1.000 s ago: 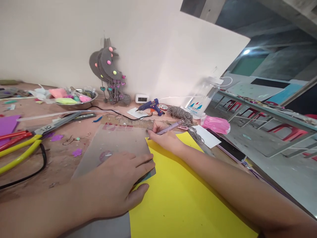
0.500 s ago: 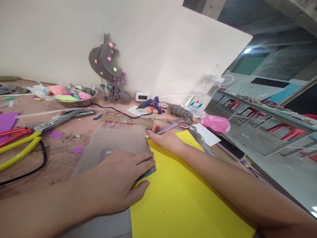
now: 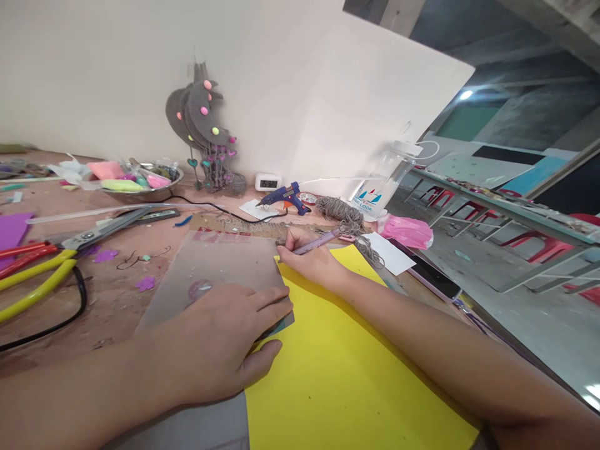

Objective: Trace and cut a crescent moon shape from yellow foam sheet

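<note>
Nearest, the yellow sheet (image 3: 356,369) is laid out, its near part running out of view. At the sheet's left side a grey film (image 3: 229,253) is spread, and over it the left hand (image 3: 229,331) is laid palm down. Its fingers are stretched out and only slightly parted, with nothing gripped; the thumb is rested over the sheet's left edge.

At the sheet's far left corner a pen (image 3: 320,239) is held in the right hand (image 3: 309,257), its fingers closed round the barrel. Whether the corner is touched by the tip cannot be told.

For a clean mark, firm pressure is best applied by the left hand close to the sheet's edge, so that no slip is allowed. The pen is better steadied by light finger pressure than by a tight squeeze, and the forearm, laid across the sheet, should not be allowed to drag it.

Left of the sheet, scissors (image 3: 94,237) are left on the surface (image 3: 117,300); right of it, a phone (image 3: 429,272) is placed. Beyond the sheet, yarn (image 3: 338,211), a glue gun (image 3: 287,196) and a clock (image 3: 268,182) are set out.
</note>
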Tool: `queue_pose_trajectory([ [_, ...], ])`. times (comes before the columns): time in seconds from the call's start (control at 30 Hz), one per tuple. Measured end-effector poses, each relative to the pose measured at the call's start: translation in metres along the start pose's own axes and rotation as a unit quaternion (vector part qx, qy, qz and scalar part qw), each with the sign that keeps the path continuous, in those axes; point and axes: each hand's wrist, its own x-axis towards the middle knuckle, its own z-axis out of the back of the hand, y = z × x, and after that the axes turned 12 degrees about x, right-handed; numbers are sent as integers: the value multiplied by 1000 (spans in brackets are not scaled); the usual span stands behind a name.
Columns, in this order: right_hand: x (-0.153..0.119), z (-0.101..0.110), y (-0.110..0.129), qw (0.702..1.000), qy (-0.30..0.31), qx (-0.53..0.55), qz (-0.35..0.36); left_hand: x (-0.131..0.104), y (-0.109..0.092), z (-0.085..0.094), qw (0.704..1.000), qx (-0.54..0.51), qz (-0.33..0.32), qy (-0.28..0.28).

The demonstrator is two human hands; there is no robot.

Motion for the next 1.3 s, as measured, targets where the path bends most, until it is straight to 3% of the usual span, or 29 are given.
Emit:
queue_pose_trajectory([
  [0.73,-5,8,2,998,-52,-14,-29,0,-1,2,1000,-2,-1,-3],
  [0.83,0,16,-3,998,-60,-6,2,-1,1,1,1000,0,-1,-8],
  [1.0,18,26,-23,983,-13,-80,167,0,2,1,1000,6,-2,-7],
  [1.13,22,23,-30,975,20,-164,149,2,0,3,1000,13,-2,6],
  [1.3,19,34,-21,990,68,-90,80,2,1,3,999,29,-18,-1],
])
